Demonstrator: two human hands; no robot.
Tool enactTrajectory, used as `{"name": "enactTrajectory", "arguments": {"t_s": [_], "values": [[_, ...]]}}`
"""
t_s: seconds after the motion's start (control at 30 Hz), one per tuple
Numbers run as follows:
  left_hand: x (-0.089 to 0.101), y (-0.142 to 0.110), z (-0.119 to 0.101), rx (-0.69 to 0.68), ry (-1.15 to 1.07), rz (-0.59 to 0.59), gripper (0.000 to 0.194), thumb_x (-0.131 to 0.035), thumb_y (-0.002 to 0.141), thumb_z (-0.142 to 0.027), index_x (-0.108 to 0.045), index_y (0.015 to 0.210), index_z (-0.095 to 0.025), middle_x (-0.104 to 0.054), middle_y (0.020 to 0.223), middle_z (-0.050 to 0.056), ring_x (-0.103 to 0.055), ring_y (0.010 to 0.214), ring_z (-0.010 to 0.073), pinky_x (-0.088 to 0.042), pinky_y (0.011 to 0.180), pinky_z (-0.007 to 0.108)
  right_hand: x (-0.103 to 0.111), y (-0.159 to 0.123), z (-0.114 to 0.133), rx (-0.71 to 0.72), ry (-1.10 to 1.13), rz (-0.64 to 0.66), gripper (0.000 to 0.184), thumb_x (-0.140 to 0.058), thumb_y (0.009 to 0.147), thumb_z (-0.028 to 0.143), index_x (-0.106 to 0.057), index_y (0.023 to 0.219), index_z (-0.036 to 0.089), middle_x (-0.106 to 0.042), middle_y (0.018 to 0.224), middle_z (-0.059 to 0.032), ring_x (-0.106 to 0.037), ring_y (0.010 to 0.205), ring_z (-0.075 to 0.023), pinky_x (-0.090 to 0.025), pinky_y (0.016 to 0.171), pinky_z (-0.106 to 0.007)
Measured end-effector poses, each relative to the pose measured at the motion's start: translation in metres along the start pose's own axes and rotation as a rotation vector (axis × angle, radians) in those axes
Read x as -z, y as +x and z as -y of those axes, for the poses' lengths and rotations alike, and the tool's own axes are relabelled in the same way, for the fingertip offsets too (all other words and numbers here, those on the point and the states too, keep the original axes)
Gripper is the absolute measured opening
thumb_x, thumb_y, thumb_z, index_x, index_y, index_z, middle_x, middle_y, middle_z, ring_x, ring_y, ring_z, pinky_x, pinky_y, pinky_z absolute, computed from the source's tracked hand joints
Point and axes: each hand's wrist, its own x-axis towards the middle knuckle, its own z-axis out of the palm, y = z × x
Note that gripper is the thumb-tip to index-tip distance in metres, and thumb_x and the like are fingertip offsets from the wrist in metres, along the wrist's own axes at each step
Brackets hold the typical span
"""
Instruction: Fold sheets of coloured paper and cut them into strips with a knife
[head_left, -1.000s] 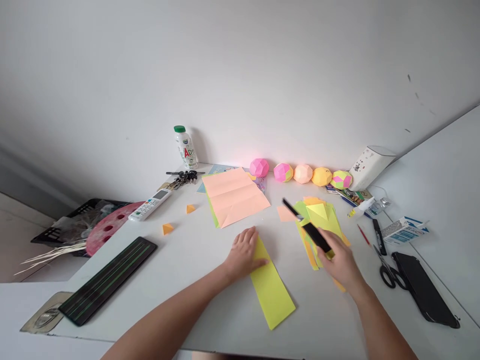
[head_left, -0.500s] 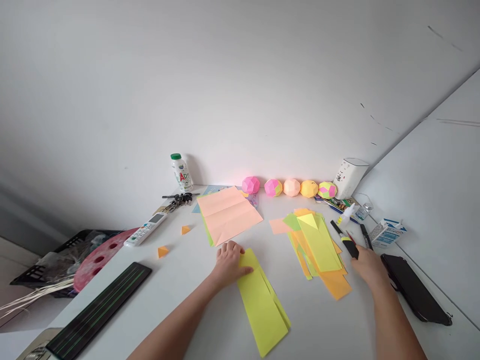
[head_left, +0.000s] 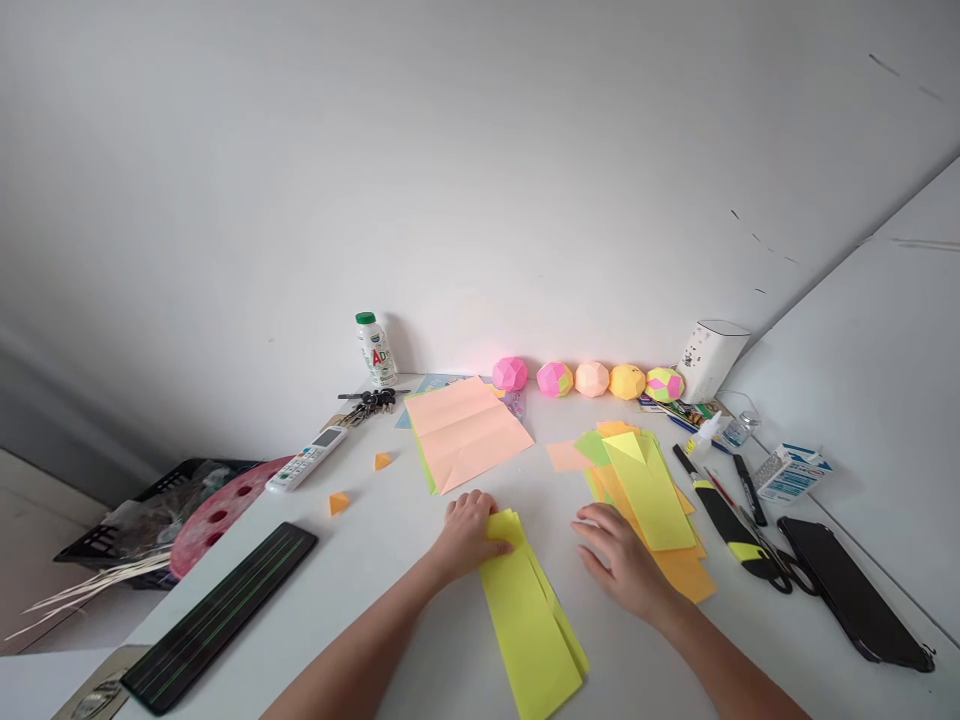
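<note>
Two overlapping yellow paper strips (head_left: pixel 529 640), nearer than the pink sheet (head_left: pixel 469 435), are held under the left hand (head_left: pixel 466 535), its thumb on top. Nothing is held by the half-open right hand (head_left: pixel 624 572). Light, even pressure should be kept, so creases are avoided.

You can read "AD" in red on the white bottle (head_left: pixel 377 358); further characters there unclear. Other print illegible.

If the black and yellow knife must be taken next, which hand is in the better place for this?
Probably the right hand: it looks empty and is nearer to the knife. The left hand is on the folded yellow paper, farther away.
</note>
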Motion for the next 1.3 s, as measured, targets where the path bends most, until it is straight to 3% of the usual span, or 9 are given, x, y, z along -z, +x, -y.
{"name": "enactTrajectory", "arguments": {"t_s": [0.13, 0.27, 0.4, 0.53, 0.73, 0.8, 0.93, 1.07, 1.3], "values": [[-0.006, 0.001, -0.001, -0.019, -0.434, 0.07, 0.031, -0.061, 0.072, -0.041, -0.042, 0.089, -0.024, -0.06, 0.086, -0.001, -0.058, 0.079, 0.0185, -0.047, 0.066, 0.031, -0.003, -0.004, 0.015, -0.144, 0.245, 0.176, 0.039, -0.053, 0.089, 0.028, -0.047, 0.126, 0.022, -0.059, 0.118, -0.0107, -0.056, 0.111, -0.0219, -0.05, 0.092, -0.038], [-0.013, 0.001, -0.006, -0.032, -0.885, 0.09, 0.047, -0.068, 0.067, -0.053, -0.035, 0.087, -0.025, -0.058, 0.087, -0.003, -0.06, 0.073, 0.0156, -0.05, 0.063, 0.03, -0.005, -0.007, 0.02, -0.329, 0.492, 0.268, 0.022, -0.059, 0.082, 0.028, -0.051, 0.102, 0.023, -0.061, 0.095, -0.0022, -0.059, 0.088, -0.0174, -0.052, 0.077, -0.031], [-0.014, 0.0, -0.011, -0.011, -1.039, 0.014, 0.054, -0.072, 0.065, -0.057, -0.032, 0.086, -0.025, -0.058, 0.084, -0.003, -0.062, 0.072, 0.016, -0.052, 0.063, 0.031, -0.005, -0.006, 0.026, -0.416, 0.606, 0.342, 0.005, -0.054, 0.081, 0.024, -0.051, 0.078, 0.022, -0.048, 0.067, 0.0051, -0.045, 0.06, -0.0112, -0.041, 0.055, -0.023], [-0.012, 0.006, -0.001, -0.06, -0.856, -0.165, 0.043, -0.058, 0.078, -0.059, -0.04, 0.094, -0.024, -0.061, 0.095, 0.003, -0.063, 0.084, 0.0184, -0.054, 0.073, 0.035, -0.001, -0.004, 0.02, -0.466, 0.665, 0.258, 0.016, -0.051, 0.084, 0.032, -0.061, 0.078, 0.02, -0.046, 0.065, 0.0037, -0.042, 0.058, -0.0118, -0.039, 0.053, -0.025], [-0.003, 0.03, 0.047, -0.154, -0.023, -0.55, 0.024, -0.051, 0.085, -0.03, -0.057, 0.108, -0.022, -0.05, 0.135, 0.012, -0.036, 0.134, 0.0299, -0.033, 0.107, 0.049, 0.022, -0.007, -0.044, -0.69, 0.316, -0.183, 0.043, -0.047, 0.083, 0.05, -0.066, 0.103, 0.016, -0.062, 0.071, -0.0028, -0.054, 0.059, -0.0162, -0.047, 0.053, -0.028], [0.0, 0.036, 0.06, 0.01, 0.169, -0.509, 0.038, -0.056, 0.081, -0.028, -0.055, 0.118, -0.019, -0.04, 0.144, 0.014, -0.026, 0.139, 0.0331, -0.027, 0.11, 0.05, 0.031, -0.01, -0.07, -0.71, 0.109, -0.224, 0.042, -0.042, 0.083, 0.045, -0.065, 0.102, 0.016, -0.067, 0.079, -0.0061, -0.058, 0.062, -0.0184, -0.049, 0.056, -0.03], [0.006, 0.04, 0.07, 0.262, 0.268, -0.302, 0.055, -0.057, 0.081, -0.044, -0.05, 0.128, -0.017, -0.038, 0.146, 0.016, -0.034, 0.135, 0.0326, -0.029, 0.109, 0.046, 0.036, -0.016, -0.101, -0.703, -0.112, -0.252, 0.035, -0.044, 0.074, 0.035, -0.068, 0.091, 0.015, -0.066, 0.084, -0.0137, -0.059, 0.077, -0.0298, -0.05, 0.068, -0.046], [0.013, 0.038, 0.069, 0.239, 0.325, -0.291, 0.051, -0.052, 0.085, -0.043, -0.05, 0.128, -0.016, -0.038, 0.146, 0.016, -0.046, 0.127, 0.0304, -0.036, 0.102, 0.041, 0.026, -0.017, -0.096, -0.58, -0.281, -0.288, 0.033, -0.045, 0.077, 0.033, -0.068, 0.09, 0.013, -0.057, 0.106, -0.0216, -0.048, 0.106, -0.0404, -0.04, 0.087, -0.059], [0.016, 0.034, 0.066, 0.105, 0.388, -0.326, 0.021, -0.052, 0.086, -0.034, -0.064, 0.094, -0.019, -0.059, 0.124, 0.012, -0.055, 0.114, 0.0298, -0.044, 0.091, 0.042, 0.01, -0.012, -0.07, -0.286, -0.312, -0.256, 0.025, -0.046, 0.086, 0.032, -0.068, 0.09, 0.02, -0.056, 0.106, -0.0144, -0.048, 0.11, -0.033, -0.044, 0.092, -0.051]]}}
